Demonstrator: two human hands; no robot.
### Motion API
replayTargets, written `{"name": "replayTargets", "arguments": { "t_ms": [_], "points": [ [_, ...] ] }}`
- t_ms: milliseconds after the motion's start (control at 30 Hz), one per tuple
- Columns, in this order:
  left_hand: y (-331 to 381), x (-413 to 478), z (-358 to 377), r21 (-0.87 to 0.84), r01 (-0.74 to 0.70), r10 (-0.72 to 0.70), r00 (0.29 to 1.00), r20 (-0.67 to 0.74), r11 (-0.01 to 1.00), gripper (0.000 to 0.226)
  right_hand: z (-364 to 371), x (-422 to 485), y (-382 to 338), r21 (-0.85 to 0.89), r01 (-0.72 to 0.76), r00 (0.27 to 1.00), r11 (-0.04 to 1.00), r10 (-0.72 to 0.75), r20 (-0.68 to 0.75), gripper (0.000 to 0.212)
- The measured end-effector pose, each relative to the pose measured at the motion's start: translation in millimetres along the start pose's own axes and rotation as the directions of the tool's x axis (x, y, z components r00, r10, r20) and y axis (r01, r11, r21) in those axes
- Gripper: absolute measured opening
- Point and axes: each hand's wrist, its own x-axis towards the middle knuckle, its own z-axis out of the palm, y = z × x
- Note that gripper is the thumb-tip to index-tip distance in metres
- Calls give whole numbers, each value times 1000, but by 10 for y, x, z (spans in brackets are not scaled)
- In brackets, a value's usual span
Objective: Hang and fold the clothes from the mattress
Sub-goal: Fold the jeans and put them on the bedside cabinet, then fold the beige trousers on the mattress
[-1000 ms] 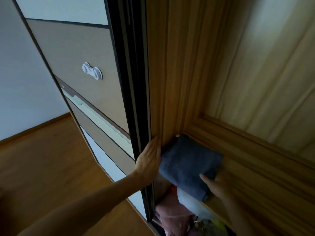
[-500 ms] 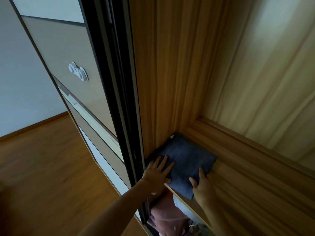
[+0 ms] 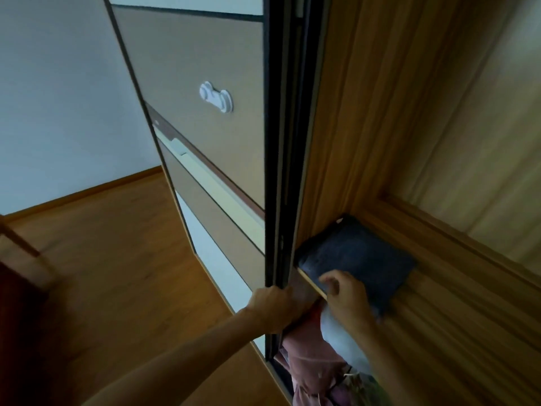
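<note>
"Left grip (image 3: 272, 306) first: what has it got?"

"Fingers wrapped round the edge of the dark-framed sliding wardrobe door with brown panels (image 3: 205, 68), low down. I'd say I hold it there either to steady the opening or to be ready to slide it across. I can't tell which."

"And the clothes?"

"One folded dark blue cloth (image 3: 360, 259) lies flat on the wooden wardrobe shelf (image 3: 453, 317). It is tucked into the left corner against the side wall, with its near edge at the shelf's front lip. That corner gives it a wall to square against, which is why I judge this piece placed."

"Right grip (image 3: 348, 300)?"

"It's on the near edge of that cloth, fingers bent, tips touching it. Whether they pinch the fabric or only rest there, I can't tell. Below the shelf are a pink garment (image 3: 307, 361) and a pale one (image 3: 336, 338), hung or heaped, I can't see. The mattress is out of view, so what remains I can't judge."
</note>
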Motion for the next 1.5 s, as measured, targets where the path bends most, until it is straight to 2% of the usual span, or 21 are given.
{"name": "replayTargets", "arguments": {
  "t_ms": [100, 200, 300, 400, 533, 700, 833, 967, 1133, 1200, 1267, 1333, 1500],
  "points": [
    [-589, -259, 255, -15, 128, -126, 987, 104, 992, 47, 314, -77, -353, 30, 27, 959, 999, -34, 283, 23],
    [-1174, -585, 531, 17, 207, -206, 962, 180, 978, 41, 709, -188, -697, 27, -6, 855, 1000, -9, 519, 22],
    [-1723, -994, 761, -5, 299, -291, 934, 208, 954, 34, 1127, -330, -1102, -50, 18, 770, 999, 18, 638, 21],
    [-2232, -1474, 906, -62, 397, -372, 895, 248, 916, 35, 1596, -493, -1518, -121, 105, 697, 987, 14, 717, 22],
    [-2952, -2090, 1197, -178, 519, -465, 843, 270, 836, 40, 2261, -732, -2046, -181, 283, 619, 942, -36, 784, 24],
    [-3692, -2890, 1653, -326, 648, -581, 761, 289, 688, 42, 2996, -1045, -2694, -200, 470, 490, 860, -66, 869, 26],
    [-4056, -3540, 1946, -414, 754, -692, 646, 324, 510, 41, 3635, -1210, -3164, -171, 593, 365, 787, -73, 928, 20],
    [-4383, -4074, 2186, -482, 804, -743, 551, 381, 349, 42, 4314, -1358, -3680, -111, 693, 223, 712, -66, 972, 18],
    [-4886, -4461, 2380, -437, 890, -754, 373, 540, 127, 39, 5179, -1547, -4298, 5, 776, 79, 630, -104, 991, 25],
    [-5187, -4532, 2403, -413, 911, -753, 286, 593, 21, 37, 5492, -1527, -4523, 40, 783, 32, 621, -104, 994, 26],
    [-5515, -4580, 2334, -412, 910, -758, 234, 609, -51, 36, 5796, -1441, -4762, 77, 782, -4, 618, -119, 993, 27],
    [-5830, -4617, 2231, -420, 903, -772, 202, 602, -91, 35, 6063, -1325, -5040, 110, 782, -37, 614, -131, 991, 29],
    [-6507, -4655, 1968, -360, 932, -794, 186, 579, -45, 30, 6656, -1060, -5704, 163, 772, -78, 614, -163, 984, 31]
  ]
}}
